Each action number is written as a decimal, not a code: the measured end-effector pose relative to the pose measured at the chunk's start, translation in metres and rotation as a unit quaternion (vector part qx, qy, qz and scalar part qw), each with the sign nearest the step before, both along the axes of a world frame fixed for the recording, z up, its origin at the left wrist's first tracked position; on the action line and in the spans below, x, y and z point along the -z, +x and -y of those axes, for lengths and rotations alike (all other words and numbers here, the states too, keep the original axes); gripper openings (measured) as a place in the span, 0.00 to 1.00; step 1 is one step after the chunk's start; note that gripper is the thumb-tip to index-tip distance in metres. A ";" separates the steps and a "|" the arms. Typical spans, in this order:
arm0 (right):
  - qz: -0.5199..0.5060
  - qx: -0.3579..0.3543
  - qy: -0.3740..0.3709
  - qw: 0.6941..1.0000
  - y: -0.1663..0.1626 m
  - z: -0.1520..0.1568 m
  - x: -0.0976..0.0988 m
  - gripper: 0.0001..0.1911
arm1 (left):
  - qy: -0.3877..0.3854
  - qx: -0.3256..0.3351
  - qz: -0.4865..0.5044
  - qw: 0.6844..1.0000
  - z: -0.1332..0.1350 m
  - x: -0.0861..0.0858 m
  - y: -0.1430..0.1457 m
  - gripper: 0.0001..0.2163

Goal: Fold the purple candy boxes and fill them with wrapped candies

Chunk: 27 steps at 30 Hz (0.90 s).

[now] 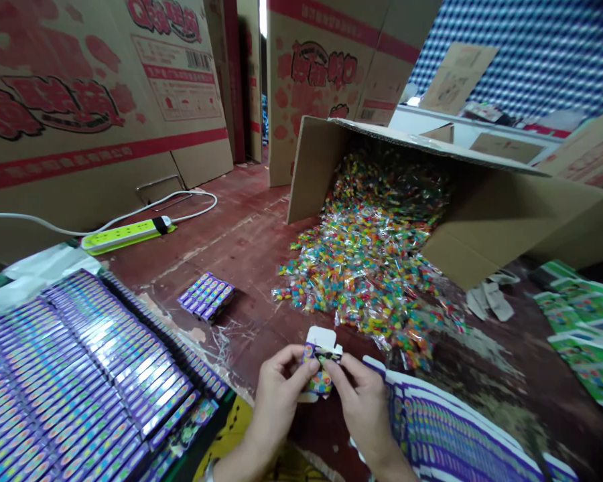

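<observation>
A small purple candy box (321, 381) with white end flaps sticking out is between my two hands, over the table's near edge. My left hand (281, 381) grips its left side, thumb across the front. My right hand (359, 391) pinches its right side near the upper edge. Whether anything is inside the box cannot be seen. Just right of my right hand lies a long row of flat purple cartons (447, 422) with white edges. Beyond my hands, small clear bags of colourful candy (366, 248) spill from a tipped cardboard box (482, 214).
Rows of filled-looking purple boxes (80, 375) cover the left side, with a small stack (207, 294) apart from them. A power strip (128, 234) with a white cable lies behind. Large printed cartons (181, 87) stand at the back. Green packages (583, 335) lie at far right.
</observation>
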State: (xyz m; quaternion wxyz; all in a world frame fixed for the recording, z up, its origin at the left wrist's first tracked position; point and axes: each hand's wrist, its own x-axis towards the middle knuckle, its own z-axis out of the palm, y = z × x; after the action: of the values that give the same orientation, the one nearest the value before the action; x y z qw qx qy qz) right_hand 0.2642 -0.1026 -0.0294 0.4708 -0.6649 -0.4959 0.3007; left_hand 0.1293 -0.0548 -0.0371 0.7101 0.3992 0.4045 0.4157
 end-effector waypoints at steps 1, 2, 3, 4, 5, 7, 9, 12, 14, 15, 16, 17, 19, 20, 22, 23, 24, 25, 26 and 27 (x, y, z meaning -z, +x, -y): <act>-0.024 0.009 0.007 1.000 -0.002 -0.001 0.004 0.12 | 0.027 -0.031 -0.007 0.999 0.000 0.002 0.000 0.12; -0.053 0.017 0.015 0.998 -0.003 -0.003 0.007 0.11 | 0.052 -0.054 -0.013 0.997 0.000 0.003 0.000 0.16; -0.079 0.027 0.024 0.996 -0.004 -0.004 0.010 0.15 | 0.071 -0.063 -0.016 0.995 0.000 0.004 -0.001 0.20; -0.097 0.037 0.035 0.994 -0.005 -0.006 0.013 0.19 | 0.084 -0.056 -0.018 0.995 0.000 0.004 -0.002 0.24; -0.103 0.045 0.045 0.993 -0.005 -0.007 0.015 0.22 | 0.088 -0.035 -0.021 0.995 0.000 0.003 -0.004 0.26; -0.092 0.049 0.058 0.993 -0.006 -0.007 0.018 0.22 | 0.083 0.021 -0.027 0.996 -0.002 0.000 -0.008 0.25; -0.078 0.042 0.065 0.994 -0.006 -0.006 0.018 0.18 | 0.075 0.068 -0.032 0.994 -0.005 -0.004 -0.013 0.23; -0.051 0.021 0.065 0.996 -0.002 -0.006 0.013 0.10 | 0.076 0.120 -0.022 0.990 -0.010 -0.009 -0.018 0.17; -0.028 0.002 0.066 0.997 0.001 -0.007 0.008 0.07 | 0.069 0.148 0.000 0.987 -0.012 -0.011 -0.019 0.15; -0.024 -0.007 0.068 0.997 0.002 -0.008 0.006 0.08 | 0.063 0.153 0.012 0.986 -0.012 -0.011 -0.019 0.15; -0.031 -0.012 0.071 0.997 0.002 -0.009 0.004 0.08 | 0.058 0.149 0.023 0.987 -0.012 -0.010 -0.019 0.15; -0.052 -0.012 0.076 0.996 0.003 -0.011 0.003 0.07 | 0.053 0.136 0.034 0.989 -0.012 -0.009 -0.018 0.15; -0.114 -0.004 0.078 0.990 0.002 -0.014 -0.001 0.04 | 0.044 0.101 0.049 0.993 -0.012 -0.008 -0.016 0.16; -0.141 -0.001 0.077 0.987 0.001 -0.016 -0.003 0.05 | 0.040 0.084 0.053 0.994 -0.012 -0.008 -0.016 0.17; -0.170 -0.020 0.077 0.982 0.001 -0.019 -0.008 0.06 | 0.031 0.066 0.054 0.996 -0.012 -0.010 -0.015 0.19; -0.172 -0.041 0.078 0.981 0.001 -0.020 -0.011 0.06 | 0.028 0.062 0.051 0.996 -0.012 -0.011 -0.015 0.19; -0.171 -0.063 0.077 0.980 0.002 -0.022 -0.014 0.07 | 0.026 0.062 0.046 0.997 -0.012 -0.012 -0.016 0.19; -0.170 -0.081 0.073 0.979 0.003 -0.024 -0.017 0.09 | 0.025 0.062 0.038 0.997 -0.011 -0.013 -0.016 0.19; -0.171 -0.091 0.064 0.979 0.004 -0.025 -0.020 0.11 | 0.026 0.063 0.029 0.997 -0.011 -0.014 -0.017 0.19; -0.174 -0.093 0.047 0.979 0.006 -0.027 -0.022 0.12 | 0.029 0.065 0.019 0.997 -0.011 -0.014 -0.019 0.18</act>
State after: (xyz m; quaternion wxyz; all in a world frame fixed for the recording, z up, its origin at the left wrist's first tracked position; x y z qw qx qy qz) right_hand 0.2703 -0.0758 -0.0077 0.5504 -0.5308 -0.4797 0.4304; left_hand 0.1108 -0.0440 -0.0234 0.7312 0.4373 0.3518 0.3877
